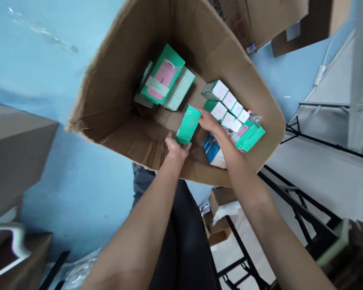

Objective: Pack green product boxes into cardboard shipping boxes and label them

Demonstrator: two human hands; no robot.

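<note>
Both my hands reach down into a large open cardboard carton (117, 76). Between them is a small green box (188, 125), tilted above the carton's floor. My left hand (177, 147) grips its lower end, and my right hand (208, 121) holds its upper right edge. Left of it lies a stack of green boxes, the top one a green box with a pink picture (162, 75). To the right, white-ended green boxes (219, 90) stand packed together. Below my right wrist sits a blue and white box (213, 151), partly covered by the arm.
Another cardboard box (275, 18) stands beyond the carton's far side. On the right are folding tables with black metal legs (308, 141). A smaller open box (219, 233) lies near my legs, and clear plastic wrap (83, 268) is at the lower left.
</note>
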